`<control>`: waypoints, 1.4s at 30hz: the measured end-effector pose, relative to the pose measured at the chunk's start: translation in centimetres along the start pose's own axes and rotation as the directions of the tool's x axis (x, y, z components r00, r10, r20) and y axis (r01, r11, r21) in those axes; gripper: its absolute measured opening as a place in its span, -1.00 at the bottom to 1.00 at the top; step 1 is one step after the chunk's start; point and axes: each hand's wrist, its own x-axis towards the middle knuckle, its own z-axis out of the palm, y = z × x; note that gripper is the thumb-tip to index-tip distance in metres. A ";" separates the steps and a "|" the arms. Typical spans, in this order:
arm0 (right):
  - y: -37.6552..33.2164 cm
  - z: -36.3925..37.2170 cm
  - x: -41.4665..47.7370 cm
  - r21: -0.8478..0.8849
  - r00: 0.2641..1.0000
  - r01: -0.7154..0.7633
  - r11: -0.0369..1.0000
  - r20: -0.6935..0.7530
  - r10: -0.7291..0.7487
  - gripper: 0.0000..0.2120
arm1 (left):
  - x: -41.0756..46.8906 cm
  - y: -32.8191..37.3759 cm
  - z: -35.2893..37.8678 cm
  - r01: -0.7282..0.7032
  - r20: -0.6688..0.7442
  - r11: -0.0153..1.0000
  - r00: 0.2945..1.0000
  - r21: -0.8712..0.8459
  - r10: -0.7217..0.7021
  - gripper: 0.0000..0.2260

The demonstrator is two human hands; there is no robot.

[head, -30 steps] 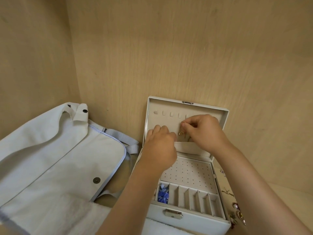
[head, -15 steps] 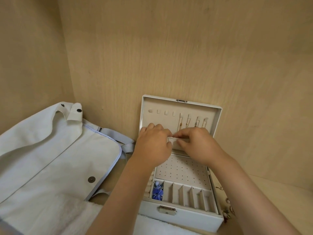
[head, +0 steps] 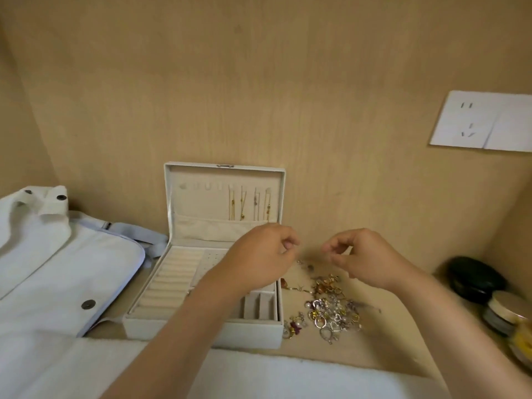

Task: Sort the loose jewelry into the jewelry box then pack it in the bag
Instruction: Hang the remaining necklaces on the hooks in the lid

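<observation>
- Head view: both hands have come off the lid of the jewelry box (head: pixel 201 331). Half a second ago they were pressed together at the lid's fabric pocket.
- The left hand (head: pixel 259 256) and right hand (head: pixel 367 259) now hover apart, just past the box's right edge and above the loose jewelry (head: pixel 334 311).
- Both hands have their fingers curled, with thumb tips close to forefingers. We can't tell if they're pinching something fine like a thin chain or nothing at all, because it's too blurry.
- Four necklaces (head: pixel 249 204) hang from the hooks inside the lid with their ends tucked behind the pocket. We'd guess that bit is finished and the hands are going for the next piece.
- There's plenty left. The pile of rings and earrings sits on the table (head: pixel 397 345) right beside the box, and the ring rolls look empty from here.
- The white bag (head: pixel 72 272) lies open to the left of the box, so packing is a long way off.
- The camera has swung right too, so a wall socket (head: pixel 483 122) and a black case (head: pixel 475 279) now show.
</observation>
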 end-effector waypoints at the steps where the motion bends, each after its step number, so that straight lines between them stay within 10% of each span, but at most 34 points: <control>1: 1.0 -0.3 -0.6 -0.014 1.000 -0.020 1.000 0.022 0.020 -0.89 | 0.3 1.0 0.9 -0.005 0.039 1.000 0.999 -0.009 0.005 -0.82; 11: 8.4 -1.1 -4.4 -0.103 0.975 -0.125 0.987 0.170 0.141 -0.85 | 3.0 6.4 10.1 0.005 0.343 0.995 0.939 0.097 -0.038 -0.86; 24: 9.9 0.1 -3.4 -0.277 0.940 -0.146 0.950 0.260 0.220 -0.80 | 3.1 4.8 13.6 -0.037 0.239 0.985 0.971 0.166 -0.004 -0.85; 35: 7.8 -1.3 -3.5 0.466 0.991 -0.121 0.876 0.103 0.081 -0.76 | 3.1 5.3 12.6 0.137 0.240 0.937 0.969 -0.322 -0.059 -0.98; 42: 7.3 -1.8 -3.4 0.631 0.994 -0.093 0.770 0.104 0.035 -0.74 | 3.5 6.0 12.1 0.257 0.208 0.785 0.964 -0.564 -0.167 -0.85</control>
